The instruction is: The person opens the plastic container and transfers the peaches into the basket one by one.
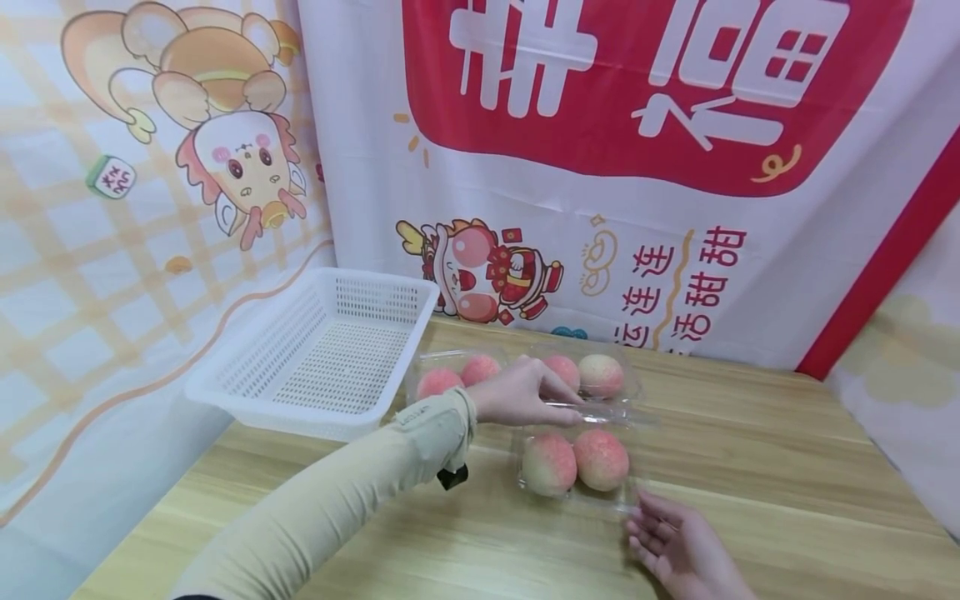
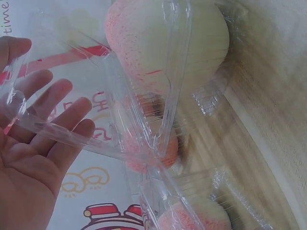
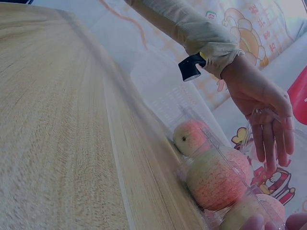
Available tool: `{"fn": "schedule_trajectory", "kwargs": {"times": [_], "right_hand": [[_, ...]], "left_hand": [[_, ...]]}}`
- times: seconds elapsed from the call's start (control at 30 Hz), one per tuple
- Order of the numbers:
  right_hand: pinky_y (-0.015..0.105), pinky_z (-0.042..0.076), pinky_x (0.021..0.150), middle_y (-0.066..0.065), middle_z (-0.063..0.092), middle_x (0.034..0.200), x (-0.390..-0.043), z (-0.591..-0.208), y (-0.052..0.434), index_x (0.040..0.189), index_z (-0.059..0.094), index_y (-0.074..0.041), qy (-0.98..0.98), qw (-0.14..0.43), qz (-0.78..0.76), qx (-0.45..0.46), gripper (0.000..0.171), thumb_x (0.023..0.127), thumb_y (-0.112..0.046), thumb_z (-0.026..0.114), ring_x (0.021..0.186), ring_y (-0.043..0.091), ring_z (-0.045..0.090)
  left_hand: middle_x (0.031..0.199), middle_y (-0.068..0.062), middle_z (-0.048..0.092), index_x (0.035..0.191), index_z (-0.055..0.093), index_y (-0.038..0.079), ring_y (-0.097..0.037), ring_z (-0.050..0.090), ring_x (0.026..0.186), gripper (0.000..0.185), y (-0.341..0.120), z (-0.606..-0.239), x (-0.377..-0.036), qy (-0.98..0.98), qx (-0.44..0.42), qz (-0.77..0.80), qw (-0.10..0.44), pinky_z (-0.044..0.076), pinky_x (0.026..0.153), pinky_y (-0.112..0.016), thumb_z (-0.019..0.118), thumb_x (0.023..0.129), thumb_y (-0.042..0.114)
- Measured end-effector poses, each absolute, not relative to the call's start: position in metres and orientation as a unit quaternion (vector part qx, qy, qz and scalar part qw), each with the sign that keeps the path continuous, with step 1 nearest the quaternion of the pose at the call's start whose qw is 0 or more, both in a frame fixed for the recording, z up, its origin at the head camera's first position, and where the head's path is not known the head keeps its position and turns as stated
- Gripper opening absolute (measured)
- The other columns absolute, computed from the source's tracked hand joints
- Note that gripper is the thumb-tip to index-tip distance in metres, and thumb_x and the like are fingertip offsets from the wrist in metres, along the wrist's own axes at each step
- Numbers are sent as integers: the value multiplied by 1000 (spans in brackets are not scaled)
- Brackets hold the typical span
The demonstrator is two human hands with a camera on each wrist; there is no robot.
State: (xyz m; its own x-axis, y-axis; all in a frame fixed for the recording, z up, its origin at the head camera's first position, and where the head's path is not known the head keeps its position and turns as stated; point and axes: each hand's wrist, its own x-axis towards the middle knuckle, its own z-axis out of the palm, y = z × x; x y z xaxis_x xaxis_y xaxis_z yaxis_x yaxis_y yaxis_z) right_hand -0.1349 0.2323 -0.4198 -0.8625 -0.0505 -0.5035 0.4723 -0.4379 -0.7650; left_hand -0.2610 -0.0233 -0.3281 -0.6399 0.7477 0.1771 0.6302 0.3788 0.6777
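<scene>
The left hand (image 1: pixel 531 393), fingers nearly straight, touches the raised clear lid (image 1: pixel 600 412) of the near plastic box (image 1: pixel 596 502), which holds two peaches (image 1: pixel 602 460) on the table (image 1: pixel 750 483). The right hand (image 1: pixel 686 546) pinches the box's near right corner; a white basket (image 1: pixel 288 417) stands far left.

A: Front container (image 1: pixel 600 500)?
B: Clear thin plastic, smooth, glossy along its ridges.
A: Peaches (image 1: pixel 549 464) inside it?
B: Matt skin, finely rough to the eye.
A: Basket (image 1: pixel 300 423), ten o'clock from the peaches?
B: Perforated plastic, smooth, low sheen.
A: Sleeve (image 1: pixel 330 492), nine o'clock?
B: Matt cloth, visibly wrinkled.
A: Backdrop (image 1: pixel 570 200), twelve o'clock?
B: Printed cloth, smooth, softly creased.
A: Tabletop (image 1: pixel 750 467) beneath?
B: Wood-grained, smooth, faint satin sheen.
</scene>
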Motion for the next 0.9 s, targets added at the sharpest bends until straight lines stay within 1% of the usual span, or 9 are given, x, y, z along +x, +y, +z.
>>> {"fn": "schedule_trajectory", "kwargs": {"times": [0.17,0.3,0.43,0.53,0.63,0.7,0.77,0.83,0.9], "right_hand": [[32,50,82,9,58,96,-135,-420,233,101,66,-7,501,163,-824,211,14,100,-17,55,91,22,57],[32,50,82,9,58,96,-136,-420,232,102,66,-7,501,162,-822,217,14,100,-17,56,90,22,56],[32,50,81,9,57,96,-137,-420,232,102,66,-7,507,158,-819,218,14,100,-16,57,90,22,56],[31,50,80,8,58,96,-137,-420,232,100,67,-7,511,157,-818,213,14,100,-15,56,89,22,57],[31,50,80,8,58,95,-138,-420,232,99,67,-7,513,157,-818,209,14,100,-15,56,88,21,57],[30,50,80,8,58,95,-138,-420,232,99,67,-7,516,158,-816,207,13,99,-15,57,88,21,56],[30,50,79,8,57,95,-137,-420,232,99,66,-7,517,161,-814,208,12,99,-16,58,88,21,56],[30,50,79,8,57,95,-137,-420,232,100,66,-8,518,163,-813,209,11,99,-16,59,89,22,55],[30,50,80,7,57,95,-136,-419,232,100,67,-8,518,165,-813,209,11,99,-17,59,89,22,55]], "left_hand": [[93,18,71,106,78,20,0,65,88,23,-22,-329,-262,821,405,397,63,53,77,-20,72,90,36],[94,20,69,104,78,24,2,62,90,23,-21,-332,-264,828,380,411,25,52,78,-20,70,90,42],[98,20,68,106,76,25,-1,61,95,26,-20,-334,-263,830,342,440,-5,52,82,-23,69,90,45],[106,14,68,114,72,22,-5,62,100,32,-21,-335,-263,823,309,476,-15,52,87,-28,69,91,44],[118,8,65,127,63,20,-12,59,111,45,-22,-335,-261,820,280,498,-38,49,95,-34,70,89,45],[129,5,60,136,55,20,-15,54,120,56,-23,-336,-260,821,269,500,-61,45,101,-39,71,89,45],[137,4,54,143,48,20,-16,48,126,65,-24,-336,-257,823,259,497,-88,41,104,-43,72,88,43],[145,6,46,147,42,21,-14,42,132,72,-23,-337,-253,825,254,491,-120,37,107,-44,73,87,43],[148,8,40,149,39,22,-12,37,134,75,-22,-338,-248,818,252,492,-155,35,109,-45,76,86,38]]}}
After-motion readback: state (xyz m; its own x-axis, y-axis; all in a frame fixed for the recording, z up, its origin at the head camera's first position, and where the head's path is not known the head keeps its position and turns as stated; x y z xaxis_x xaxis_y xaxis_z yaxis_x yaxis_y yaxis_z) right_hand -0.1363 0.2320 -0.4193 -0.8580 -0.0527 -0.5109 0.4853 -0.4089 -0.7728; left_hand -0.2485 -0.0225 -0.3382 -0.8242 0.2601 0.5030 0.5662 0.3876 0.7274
